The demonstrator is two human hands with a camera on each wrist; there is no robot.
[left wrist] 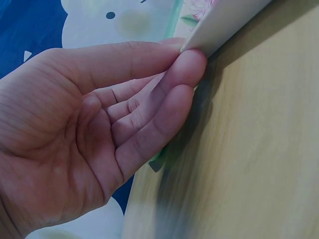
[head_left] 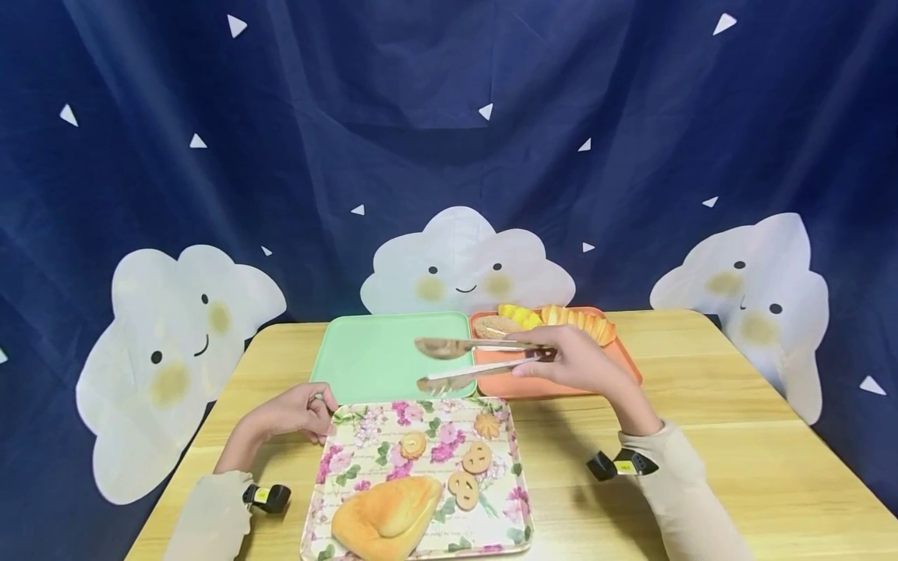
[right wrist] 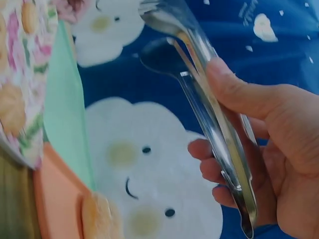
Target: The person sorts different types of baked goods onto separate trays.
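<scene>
Right hand (head_left: 575,362) grips tongs (head_left: 477,362) (over trays)

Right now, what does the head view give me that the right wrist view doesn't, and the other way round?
Only the head view shows the left hand holding the floral tray's corner, the large bun on it, and the wooden table. Only the right wrist view shows the fingers curled under the tongs' arms, thumb on top. Both show the right hand gripping the empty, parted tongs, the green tray and the orange tray.
</scene>
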